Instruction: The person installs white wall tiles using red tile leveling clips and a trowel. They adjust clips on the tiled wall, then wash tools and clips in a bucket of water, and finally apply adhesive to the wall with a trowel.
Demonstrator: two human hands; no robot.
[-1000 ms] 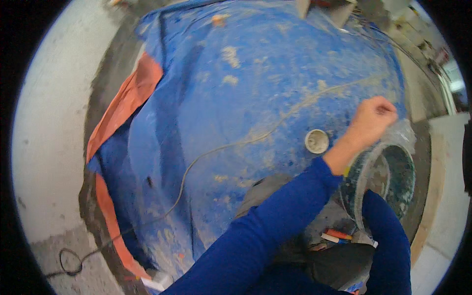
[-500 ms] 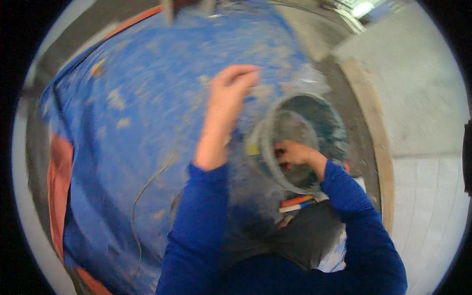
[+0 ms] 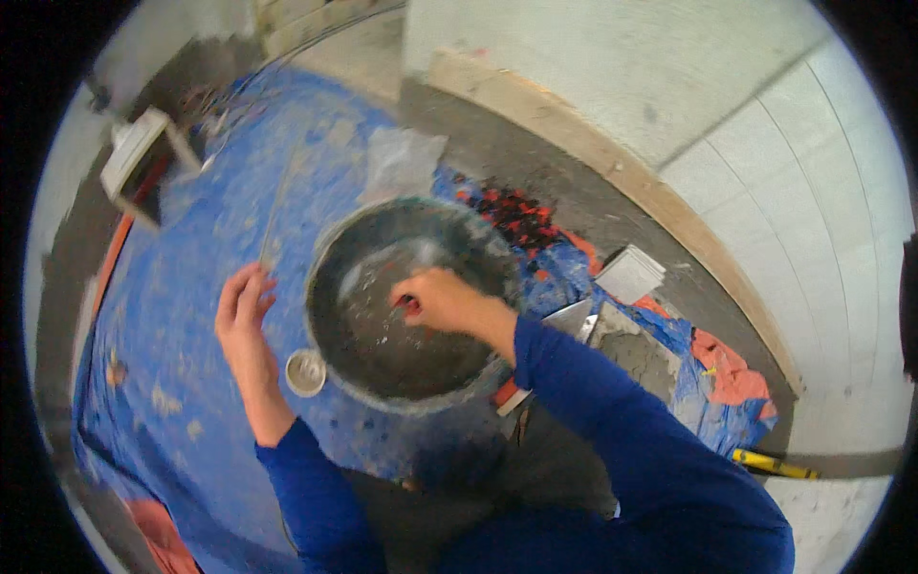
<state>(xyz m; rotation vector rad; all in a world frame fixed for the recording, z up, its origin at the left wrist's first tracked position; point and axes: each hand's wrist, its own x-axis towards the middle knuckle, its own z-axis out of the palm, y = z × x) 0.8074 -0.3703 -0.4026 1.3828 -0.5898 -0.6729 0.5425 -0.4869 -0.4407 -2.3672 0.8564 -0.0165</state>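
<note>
My right hand (image 3: 435, 301) is inside a round dark bucket (image 3: 335, 287) with murky grey contents, its fingers curled round something small and reddish that I cannot make out. Left of the bucket, my left hand (image 3: 247, 320) hangs over a stained blue tarp (image 3: 172, 354), fingers loosely bent and apart, holding nothing. A small pale cup (image 3: 306, 373) stands against the bucket's lower left. A pile of small red and black pieces (image 3: 512, 215) lies behind the bucket at the right. A metal trowel (image 3: 569, 316) lies right of it, beside a mortar-smeared board (image 3: 631, 354).
A pale box-like object (image 3: 134, 167) stands at upper left. A wooden batten (image 3: 574, 124) runs along the pale wall (image 3: 622, 67). White tiles (image 3: 626, 277) are stacked right of the bucket. A yellow level (image 3: 775, 464) lies at lower right, and clear plastic (image 3: 402, 158) lies behind the bucket.
The view has swung right, bringing the bucket to the middle and revealing the pieces, trowel and level. My left hand has moved lower, to the bucket's left; my right hand stays inside it.
</note>
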